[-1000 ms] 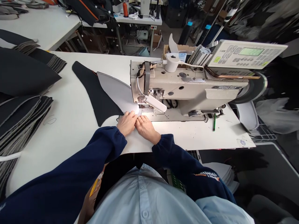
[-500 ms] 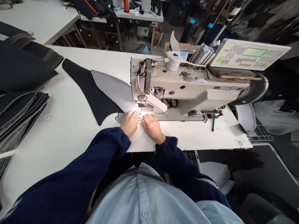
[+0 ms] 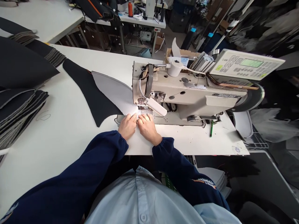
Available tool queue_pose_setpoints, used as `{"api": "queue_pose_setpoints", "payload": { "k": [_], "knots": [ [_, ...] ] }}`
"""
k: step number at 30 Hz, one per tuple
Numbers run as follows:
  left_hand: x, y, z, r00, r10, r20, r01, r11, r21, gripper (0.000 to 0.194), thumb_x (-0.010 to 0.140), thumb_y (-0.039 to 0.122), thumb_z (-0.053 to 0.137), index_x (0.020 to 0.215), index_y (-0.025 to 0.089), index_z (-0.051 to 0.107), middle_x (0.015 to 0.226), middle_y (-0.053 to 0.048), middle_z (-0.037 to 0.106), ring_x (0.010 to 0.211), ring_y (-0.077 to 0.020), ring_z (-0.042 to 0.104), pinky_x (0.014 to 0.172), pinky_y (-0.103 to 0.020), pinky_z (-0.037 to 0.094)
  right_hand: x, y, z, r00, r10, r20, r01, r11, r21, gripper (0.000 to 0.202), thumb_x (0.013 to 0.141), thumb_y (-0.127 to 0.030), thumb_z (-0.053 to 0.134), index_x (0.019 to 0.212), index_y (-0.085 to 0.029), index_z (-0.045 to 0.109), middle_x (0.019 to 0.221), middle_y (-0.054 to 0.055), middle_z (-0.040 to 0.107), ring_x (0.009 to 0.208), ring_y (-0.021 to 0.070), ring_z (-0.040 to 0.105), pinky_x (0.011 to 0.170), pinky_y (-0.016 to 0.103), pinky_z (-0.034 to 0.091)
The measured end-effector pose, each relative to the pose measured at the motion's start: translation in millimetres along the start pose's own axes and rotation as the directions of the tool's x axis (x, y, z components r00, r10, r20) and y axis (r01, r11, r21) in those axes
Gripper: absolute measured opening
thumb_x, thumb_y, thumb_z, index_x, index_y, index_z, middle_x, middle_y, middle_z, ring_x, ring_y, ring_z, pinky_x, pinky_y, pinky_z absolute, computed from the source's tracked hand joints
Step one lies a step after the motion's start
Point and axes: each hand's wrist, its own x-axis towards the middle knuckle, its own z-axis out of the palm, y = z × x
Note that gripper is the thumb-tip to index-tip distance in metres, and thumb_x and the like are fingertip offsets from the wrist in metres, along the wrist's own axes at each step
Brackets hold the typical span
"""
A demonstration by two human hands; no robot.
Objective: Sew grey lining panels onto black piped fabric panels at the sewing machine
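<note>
- The needle and presser foot are hidden: the white lamp (image 3: 156, 106) and the head of the sewing machine (image 3: 187, 90) cover the spot where the grey fabric piece (image 3: 114, 91) runs under the machine.
- The left hand (image 3: 127, 127) lies palm down on the near end of the grey fabric piece, just in front of the machine; its fingers are stretched flat and close together, pressing rather than gripping.
- The right hand (image 3: 147, 127) lies just beside it, touching it, fingers likewise flat on the fabric; whether any fingertip pinches an edge cannot be made out.
- The fabric under the fingers is washed out by the lamp's glare, so its edge there is hard to trace.
- The black fabric piece (image 3: 91, 90) lies partly under the grey one, on the white table (image 3: 70, 130).
- The stack of dark cut pieces (image 3: 16, 109) is cut off at the left edge.
- Against half a second ago, the hands have closed together; before, a gap showed between them.
</note>
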Motion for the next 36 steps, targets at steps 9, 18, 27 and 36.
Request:
{"api": "queue_pose_setpoints", "payload": {
  "k": [9, 18, 27, 36],
  "knots": [
    [26, -8, -6.5, 0.995, -0.09, -0.043, 0.089, 0.996, -0.017, 0.048, 0.083, 0.007, 0.043, 0.13, 0.013, 0.056, 0.146, -0.007, 0.046, 0.11, -0.0282, 0.046, 0.086, -0.041, 0.039, 1, 2, 5, 0.998, 0.039, -0.053, -0.04, 0.999, -0.016, 0.024, 0.096, -0.014, 0.04, 0.107, -0.012, 0.061, 0.134, 0.014, 0.057, 0.13, 0.0295, 0.043, 0.109, 0.053, 0.03],
    [37, -10, -0.5, 0.991, -0.105, -0.077, 0.102, 0.994, -0.051, 0.05, 0.087, 0.018, 0.042, 0.135, 0.007, 0.052, 0.143, -0.014, 0.048, 0.112, -0.0328, 0.045, 0.084, -0.045, 0.04, -2, 2, 5, 0.996, 0.056, -0.076, -0.055, 0.998, 0.013, 0.026, 0.1, -0.02, 0.038, 0.103, -0.013, 0.063, 0.132, 0.014, 0.059, 0.129, 0.0303, 0.045, 0.107, 0.054, 0.03],
    [38, -13, -3.6, 0.991, -0.105, -0.079, 0.096, 0.989, -0.108, 0.051, 0.087, 0.011, 0.038, 0.136, 0.007, 0.052, 0.139, -0.017, 0.051, 0.112, -0.0334, 0.046, 0.085, -0.047, 0.038, -6, 3, 6, 0.996, 0.064, -0.061, -0.063, 0.998, 0.015, 0.024, 0.098, -0.018, 0.04, 0.102, -0.014, 0.063, 0.131, 0.013, 0.059, 0.127, 0.0279, 0.046, 0.11, 0.054, 0.028],
    [41, -11, 1.6, 0.982, -0.13, -0.135, 0.12, 0.99, -0.079, 0.049, 0.09, 0.009, 0.031, 0.133, 0.009, 0.055, 0.138, -0.016, 0.052, 0.111, -0.0307, 0.048, 0.085, -0.044, 0.039, -7, 5, 5, 0.995, 0.053, -0.087, -0.05, 0.998, 0.03, 0.024, 0.097, -0.017, 0.041, 0.102, -0.015, 0.064, 0.127, 0.012, 0.062, 0.123, 0.0272, 0.05, 0.109, 0.053, 0.029]
  ]
}}
